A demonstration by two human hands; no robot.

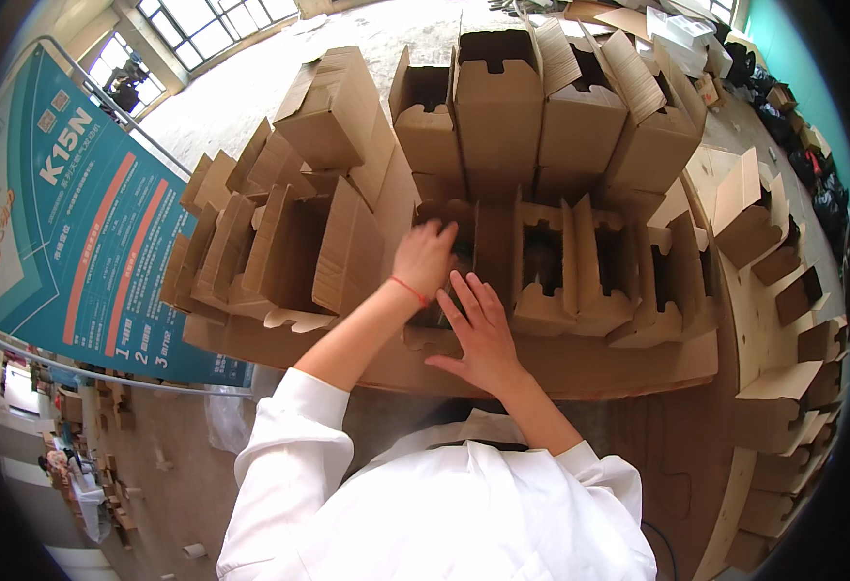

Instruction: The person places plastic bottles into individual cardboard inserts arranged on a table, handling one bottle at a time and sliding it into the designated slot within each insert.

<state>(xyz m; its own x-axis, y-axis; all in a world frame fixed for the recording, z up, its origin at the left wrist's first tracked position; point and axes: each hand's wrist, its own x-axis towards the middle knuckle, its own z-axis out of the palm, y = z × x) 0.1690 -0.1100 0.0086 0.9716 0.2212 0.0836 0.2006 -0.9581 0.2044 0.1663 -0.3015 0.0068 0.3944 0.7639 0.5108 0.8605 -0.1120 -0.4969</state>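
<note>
An open brown cardboard carton (pixel 430 337) stands upright near the front of the table, under both my hands. Something dark and slightly shiny shows inside it, too shaded to name. My left hand (pixel 427 257), with a red string at the wrist, reaches over the carton's opening. Its fingers bend downward and their tips are hidden, so I cannot tell whether they grip anything. My right hand (pixel 481 334) is open at the carton's near right side, fingers stretched and thumb out to the left. Beside it on the right stands another open carton (pixel 546 312) with a dark inside.
Several tall open cartons (pixel 497 111) line the back. More cartons (pixel 352 247) crowd the left, with one carton (pixel 333 102) raised above them. Cartons (pixel 778 412) also fill the wooden surface on the right. A teal printed banner (pixel 86 223) stands left of the table (pixel 580 382).
</note>
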